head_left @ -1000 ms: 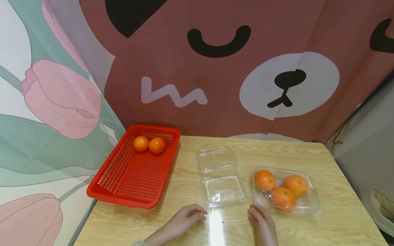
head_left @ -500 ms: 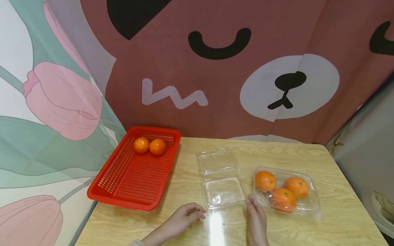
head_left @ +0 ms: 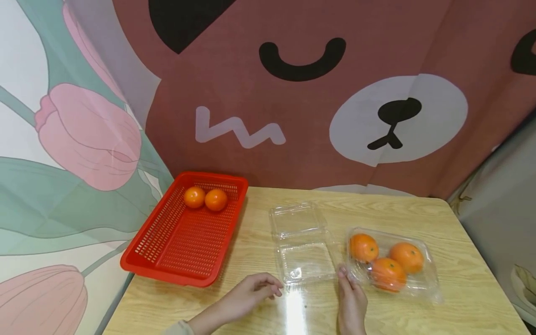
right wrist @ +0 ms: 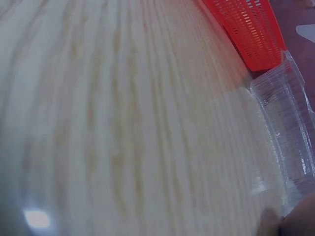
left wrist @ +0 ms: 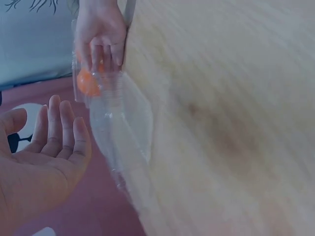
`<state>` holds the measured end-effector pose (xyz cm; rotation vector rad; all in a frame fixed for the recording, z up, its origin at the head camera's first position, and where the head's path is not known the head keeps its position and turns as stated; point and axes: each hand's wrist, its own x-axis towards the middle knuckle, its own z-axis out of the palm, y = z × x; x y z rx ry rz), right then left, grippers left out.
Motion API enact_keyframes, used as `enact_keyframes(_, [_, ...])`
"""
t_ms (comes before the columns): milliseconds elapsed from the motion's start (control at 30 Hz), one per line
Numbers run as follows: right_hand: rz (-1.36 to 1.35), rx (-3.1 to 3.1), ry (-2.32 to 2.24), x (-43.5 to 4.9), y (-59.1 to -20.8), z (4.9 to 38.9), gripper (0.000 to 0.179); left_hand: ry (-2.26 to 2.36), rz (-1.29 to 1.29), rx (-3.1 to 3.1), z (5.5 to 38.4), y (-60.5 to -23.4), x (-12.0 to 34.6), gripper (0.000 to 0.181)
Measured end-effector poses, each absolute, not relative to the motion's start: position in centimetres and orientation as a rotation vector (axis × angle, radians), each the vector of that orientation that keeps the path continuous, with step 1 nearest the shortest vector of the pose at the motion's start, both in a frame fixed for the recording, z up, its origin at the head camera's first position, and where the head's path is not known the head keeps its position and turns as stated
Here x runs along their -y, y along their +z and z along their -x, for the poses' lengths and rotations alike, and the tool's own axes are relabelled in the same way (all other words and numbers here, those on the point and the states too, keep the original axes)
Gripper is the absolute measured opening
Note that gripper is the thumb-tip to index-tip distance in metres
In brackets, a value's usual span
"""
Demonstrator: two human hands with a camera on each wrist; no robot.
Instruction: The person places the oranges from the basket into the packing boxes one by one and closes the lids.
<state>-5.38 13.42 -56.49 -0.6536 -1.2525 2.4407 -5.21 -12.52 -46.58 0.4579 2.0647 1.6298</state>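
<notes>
My left hand (head_left: 255, 293) hovers near the front left corner of a clear plastic clamshell box (head_left: 304, 260), its fingers relaxed and holding nothing. The box lies unfolded on the table with nothing inside. My right hand (head_left: 351, 300) has its fingers extended toward the gap between this box and a second clear box (head_left: 420, 284); whether the fingertips touch either is hard to tell. Three oranges (head_left: 407, 257) sit in that second box. In the left wrist view the left palm (left wrist: 44, 167) shows with loosely bent fingers. Only a bit of the right hand (right wrist: 301, 219) shows in the right wrist view.
A red perforated basket (head_left: 176, 251) stands at the left of the table, with two oranges (head_left: 216, 200) at its far end. The wooden table (head_left: 377, 211) ends at a printed bear curtain (head_left: 234, 158) behind.
My right hand has shifted slightly forward, with its fingers straighter, toward the gap between the boxes. The left hand stays almost in place. Boxes and oranges keep their places; the head view shifts slightly.
</notes>
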Motion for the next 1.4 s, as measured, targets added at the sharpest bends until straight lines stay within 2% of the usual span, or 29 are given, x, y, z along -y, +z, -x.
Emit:
enact_keyframes(400, [0.724, 1.279, 2.34, -13.0, -56.8, 5.6, 0.016, 1.448, -0.562, -2.235, 7.6, -41.6, 14.1, 0.02])
enact_keyframes(833, [0.739, 1.229, 2.352, -13.1, -57.1, 5.5, 0.018, 1.359, -0.608, -2.421, 13.1, -38.6, 17.0, 0.024])
enact_keyframes(1100, [0.729, 1.17, 2.401, -13.3, -57.3, 5.5, 0.016, 1.301, -0.537, -2.537, 17.0, -38.4, 18.5, 0.025])
enact_keyframes(1400, [0.723, 1.187, 2.397, -13.3, -57.7, 5.7, 0.015, 1.267, -0.481, -2.709, 21.4, -39.8, 21.3, 0.027])
